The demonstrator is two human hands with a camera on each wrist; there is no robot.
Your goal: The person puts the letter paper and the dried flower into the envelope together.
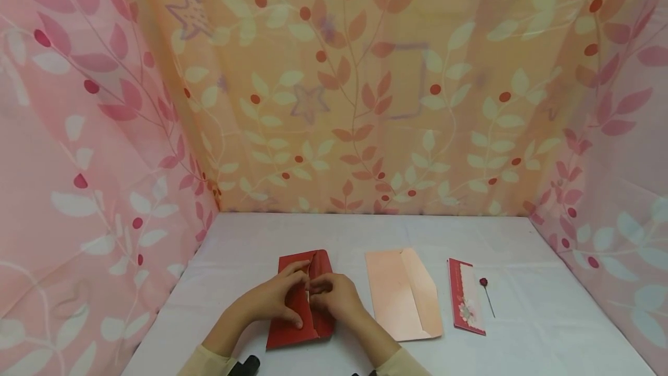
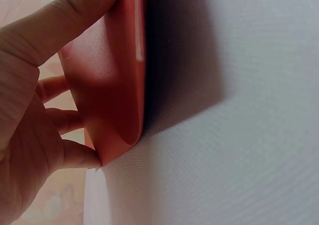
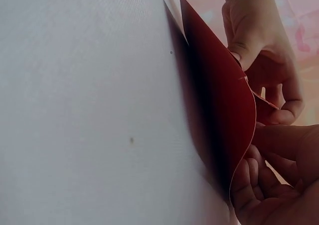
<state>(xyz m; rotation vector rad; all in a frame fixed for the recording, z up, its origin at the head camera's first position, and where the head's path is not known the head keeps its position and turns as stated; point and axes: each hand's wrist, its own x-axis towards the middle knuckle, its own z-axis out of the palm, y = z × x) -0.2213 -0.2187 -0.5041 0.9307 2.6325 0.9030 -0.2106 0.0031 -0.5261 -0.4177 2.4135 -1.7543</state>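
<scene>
A red envelope (image 1: 297,332) lies on the white table with its flap (image 1: 325,266) folded out to the right. My left hand (image 1: 276,297) reaches across its body, thumb and fingers spread over it and gripping it near the opening. At the flap side, my right hand (image 1: 336,297) has its fingers curled at the envelope's mouth. A narrow pale strip shows between the hands at the opening. In the right wrist view the flap (image 3: 219,90) bows up from the table beside the fingers of my right hand (image 3: 284,180); I cannot tell what those fingertips pinch.
To the right lies a peach envelope (image 1: 391,295), its flap folded out. Beyond it are a red and pink card (image 1: 467,300) with a flower decoration and a small dark red rose (image 1: 483,282) on a thin stem. Patterned curtains (image 1: 355,103) enclose the back and sides.
</scene>
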